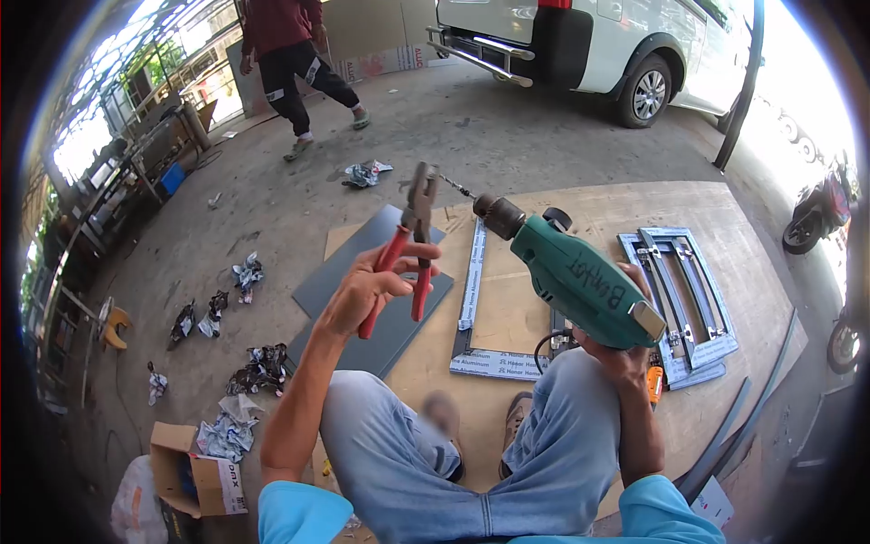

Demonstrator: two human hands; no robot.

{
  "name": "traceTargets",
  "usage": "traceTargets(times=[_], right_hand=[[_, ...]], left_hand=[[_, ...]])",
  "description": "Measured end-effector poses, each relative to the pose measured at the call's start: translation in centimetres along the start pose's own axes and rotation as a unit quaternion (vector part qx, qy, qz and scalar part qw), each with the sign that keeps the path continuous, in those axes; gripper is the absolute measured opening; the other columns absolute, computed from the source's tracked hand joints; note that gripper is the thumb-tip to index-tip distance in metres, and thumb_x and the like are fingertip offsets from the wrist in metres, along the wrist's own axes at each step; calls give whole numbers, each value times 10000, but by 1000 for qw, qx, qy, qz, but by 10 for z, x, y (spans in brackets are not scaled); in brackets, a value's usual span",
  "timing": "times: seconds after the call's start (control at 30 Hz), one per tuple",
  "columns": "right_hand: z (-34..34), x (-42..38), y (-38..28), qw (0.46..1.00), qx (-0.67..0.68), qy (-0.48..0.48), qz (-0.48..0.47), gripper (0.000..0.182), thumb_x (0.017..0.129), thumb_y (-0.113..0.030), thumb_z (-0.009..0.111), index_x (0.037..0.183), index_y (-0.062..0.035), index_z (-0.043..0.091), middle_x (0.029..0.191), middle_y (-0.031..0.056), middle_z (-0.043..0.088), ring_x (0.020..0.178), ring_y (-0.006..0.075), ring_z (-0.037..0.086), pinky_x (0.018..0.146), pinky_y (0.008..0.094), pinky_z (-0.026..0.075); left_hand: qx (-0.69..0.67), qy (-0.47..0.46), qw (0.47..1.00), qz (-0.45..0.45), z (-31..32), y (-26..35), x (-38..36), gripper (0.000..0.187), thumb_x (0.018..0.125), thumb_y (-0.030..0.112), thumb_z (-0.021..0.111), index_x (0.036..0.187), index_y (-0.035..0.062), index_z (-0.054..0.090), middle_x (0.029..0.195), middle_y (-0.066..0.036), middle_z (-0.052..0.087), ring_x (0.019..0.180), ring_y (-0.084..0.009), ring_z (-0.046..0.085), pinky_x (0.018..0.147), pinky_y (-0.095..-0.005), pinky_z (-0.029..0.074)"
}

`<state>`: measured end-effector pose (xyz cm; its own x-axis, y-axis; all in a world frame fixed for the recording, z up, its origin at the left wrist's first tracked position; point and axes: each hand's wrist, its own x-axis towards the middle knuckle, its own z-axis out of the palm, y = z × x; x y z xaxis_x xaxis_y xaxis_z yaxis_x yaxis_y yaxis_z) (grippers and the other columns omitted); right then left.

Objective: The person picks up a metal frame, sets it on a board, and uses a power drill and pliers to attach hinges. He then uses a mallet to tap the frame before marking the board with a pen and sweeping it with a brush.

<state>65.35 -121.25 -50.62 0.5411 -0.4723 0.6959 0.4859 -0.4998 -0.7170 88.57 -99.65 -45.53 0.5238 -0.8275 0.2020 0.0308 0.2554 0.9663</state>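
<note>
Red-handled pliers (418,218) are in my left hand (362,288), pointing up, with the fingers around the handles. Their jaws are beside the tip of a drill bit (456,187); whether they touch is hard to tell. The bit sits in the chuck of a green power drill (580,281), which my right hand (616,354) holds from below and behind. Under the drill, a frame wrapped in printed film (498,363) lies on a plywood sheet (716,213). Dark grey panels (385,308) lie to its left.
Stacked frames (684,299) and an orange tool (654,384) lie at the right, near metal strips (734,435). Crumpled wrappers (258,367) and an open box (213,480) are at the left. Behind are a walking person (294,63), a white van (634,50) and a post (745,100).
</note>
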Motion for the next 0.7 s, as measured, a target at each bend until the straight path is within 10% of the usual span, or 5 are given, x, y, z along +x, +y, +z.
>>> traceTargets(times=[0.4, 0.53, 0.7], right_hand=[[6, 3, -4, 999, -31, -9, -35, 715, 582, -69, 732, 1225, 16, 433, 1067, 141, 579, 956, 207, 575, 854, 316, 448], [9, 1, -3, 1000, -16, -8, -1, 715, 579, -72, 732, 1224, 14, 436, 1061, 137, 580, 952, 206, 576, 850, 315, 449], [9, 4, -5, 998, -30, -36, -29, 733, 583, -74, 739, 1238, 11, 420, 1074, 131, 572, 951, 204, 574, 849, 318, 449]], left_hand=[[132, -17, 991, -16, 3, 1, -10, 366, 617, 39, 525, 971, 21, 614, 1119, -129, 537, 919, -238, 563, 831, -345, 469], [201, -17, 978, -48, 8, 6, -13, 389, 594, 63, 529, 976, 19, 588, 1133, -183, 522, 1019, -294, 565, 904, -452, 446], [268, -32, 963, 0, 1, -2, -14, 221, 788, 202, 590, 928, 31, 573, 1037, -140, 537, 950, -227, 583, 806, -378, 510]])
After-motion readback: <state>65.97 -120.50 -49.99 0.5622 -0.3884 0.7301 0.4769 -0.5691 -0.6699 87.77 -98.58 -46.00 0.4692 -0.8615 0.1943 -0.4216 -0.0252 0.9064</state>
